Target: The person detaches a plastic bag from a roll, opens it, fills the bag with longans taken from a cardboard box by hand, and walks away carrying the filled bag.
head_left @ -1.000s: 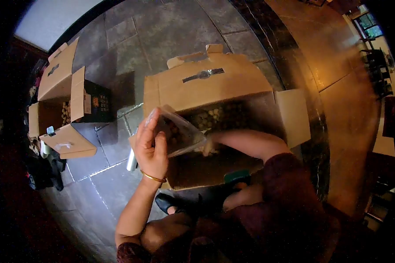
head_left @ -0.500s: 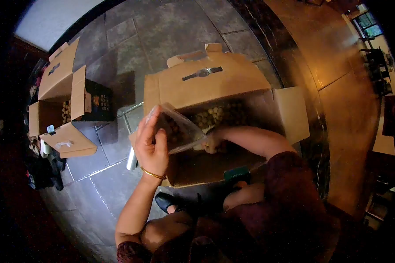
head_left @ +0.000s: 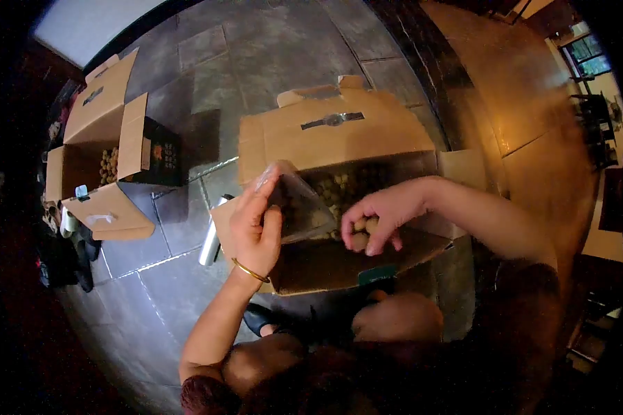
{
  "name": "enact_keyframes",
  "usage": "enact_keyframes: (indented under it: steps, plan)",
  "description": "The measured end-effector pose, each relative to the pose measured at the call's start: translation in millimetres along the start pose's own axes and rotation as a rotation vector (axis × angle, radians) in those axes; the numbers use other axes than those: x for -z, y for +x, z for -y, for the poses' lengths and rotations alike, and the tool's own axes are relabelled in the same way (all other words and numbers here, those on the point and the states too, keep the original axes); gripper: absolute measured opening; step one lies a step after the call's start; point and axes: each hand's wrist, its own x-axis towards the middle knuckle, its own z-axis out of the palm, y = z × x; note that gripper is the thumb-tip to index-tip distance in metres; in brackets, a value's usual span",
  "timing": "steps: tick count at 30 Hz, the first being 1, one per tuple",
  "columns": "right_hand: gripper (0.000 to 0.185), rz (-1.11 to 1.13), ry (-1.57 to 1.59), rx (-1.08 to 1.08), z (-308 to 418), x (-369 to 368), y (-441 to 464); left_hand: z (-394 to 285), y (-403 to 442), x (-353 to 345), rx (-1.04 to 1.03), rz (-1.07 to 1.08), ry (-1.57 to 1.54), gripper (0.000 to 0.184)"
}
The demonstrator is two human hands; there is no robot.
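Observation:
A clear plastic bag (head_left: pixel 299 206) is pinched at its upper edge by my left hand (head_left: pixel 255 225), its mouth spread toward the right. My right hand (head_left: pixel 394 211) is curled around a few small round tan fruits (head_left: pixel 360 234) that look like longans. It hovers over the open cardboard box (head_left: pixel 336 142), just right of the bag. Deeper in this box lies a pile of the same longans (head_left: pixel 346 187), partly hidden by the bag and in shadow.
A second open cardboard box (head_left: pixel 93 200) with longans (head_left: pixel 109 166) stands to the left. A shiny silver roll (head_left: pixel 211 242) lies beside the near box. Dark shoes (head_left: pixel 86 263) are at far left. Grey tiles (head_left: pixel 201 124) cover the floor.
My right hand has come up out of the pile toward me, with longans now showing in its fingers. The left hand still holds the bag; the whole view has shifted slightly.

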Motion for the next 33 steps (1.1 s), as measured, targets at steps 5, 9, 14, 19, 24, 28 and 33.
enact_keyframes:
  steps: [5,9,14,19,24,28,33]
  plan:
    - [0.039,-0.225,0.598,0.374,33,-32,23,1,-3,0,0.003,0.03,-0.018,0.048]
    - [0.035,-0.531,0.923,0.476,26,-32,83,4,-9,1,-0.019,0.038,-0.059,0.048]
    - [0.051,-0.554,0.922,0.404,47,-47,81,4,-10,-1,0.03,-0.021,-0.126,0.047]
    - [0.022,-0.643,0.383,0.494,29,-28,48,13,-11,1,0.045,-0.06,-0.059,0.048]
    - [0.008,-1.151,-0.899,0.371,-19,5,51,17,-7,-2,0.068,-0.165,-0.183,0.048]
    - [0.022,-0.794,-1.258,0.164,-89,28,160,12,-5,-1,-0.001,-0.19,-0.106,0.045]
    - [0.033,-1.159,-0.791,0.549,-191,107,287,13,-9,-4,0.021,-0.183,-0.053,0.044]
